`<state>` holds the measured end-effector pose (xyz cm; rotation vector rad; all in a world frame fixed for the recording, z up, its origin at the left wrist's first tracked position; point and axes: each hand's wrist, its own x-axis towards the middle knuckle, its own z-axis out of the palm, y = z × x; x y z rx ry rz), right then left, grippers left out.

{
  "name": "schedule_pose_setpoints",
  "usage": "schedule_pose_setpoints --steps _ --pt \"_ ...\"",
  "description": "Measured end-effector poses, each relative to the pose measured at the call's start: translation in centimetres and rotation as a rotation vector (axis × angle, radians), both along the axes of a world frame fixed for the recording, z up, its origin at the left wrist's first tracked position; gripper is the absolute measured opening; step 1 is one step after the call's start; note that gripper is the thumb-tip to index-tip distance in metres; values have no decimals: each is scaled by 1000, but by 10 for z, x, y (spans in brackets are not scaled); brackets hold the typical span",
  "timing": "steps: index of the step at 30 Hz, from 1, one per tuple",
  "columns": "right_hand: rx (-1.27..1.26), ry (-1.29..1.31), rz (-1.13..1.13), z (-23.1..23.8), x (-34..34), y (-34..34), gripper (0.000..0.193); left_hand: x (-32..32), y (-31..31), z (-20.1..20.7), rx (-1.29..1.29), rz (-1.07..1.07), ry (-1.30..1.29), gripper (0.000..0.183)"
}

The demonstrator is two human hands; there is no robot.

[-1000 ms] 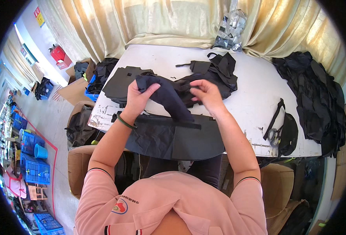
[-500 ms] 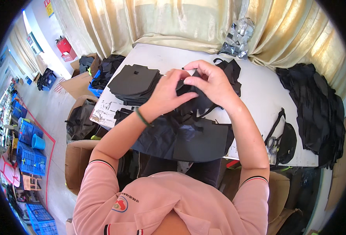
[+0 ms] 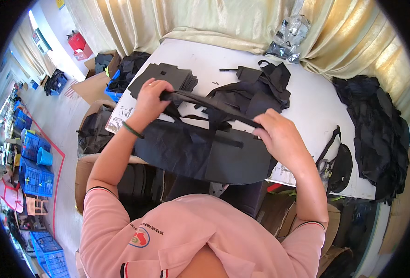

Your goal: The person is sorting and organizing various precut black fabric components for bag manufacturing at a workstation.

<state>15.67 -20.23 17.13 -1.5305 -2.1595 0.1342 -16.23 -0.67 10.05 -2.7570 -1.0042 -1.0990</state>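
Between my two hands a black fabric strip (image 3: 214, 108) is pulled taut, slanting down to the right over the table. My left hand (image 3: 150, 102) pinches its left end, close to a stack of dark flat panels (image 3: 179, 78). My right hand (image 3: 280, 136) is closed on the other end. Below the strip, along the near table edge, lies a wide black fabric piece (image 3: 174, 148) with a smooth dark panel (image 3: 242, 162) at its right. Behind the strip is a crumpled heap of black strapped pieces (image 3: 258, 90). How the strip joins the cloth below cannot be made out.
A small black pouch (image 3: 341, 167) with a strap lies at the table's right, beside a large black fabric pile (image 3: 376, 134). A clear plastic bag (image 3: 290, 34) rests against the curtain (image 3: 214, 18). Boxes and a blue crate (image 3: 114, 94) stand left of the white table (image 3: 205, 58).
My hands have moved apart, left hand to the left and right hand down to the right, from working close together on black cloth. The strip now stretches between them.
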Motion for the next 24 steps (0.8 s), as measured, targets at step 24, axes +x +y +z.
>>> schedule_pose_setpoints --steps 24 --pt "-217 412 542 54 -17 -33 19 -50 -43 -39 -366 -162 140 19"
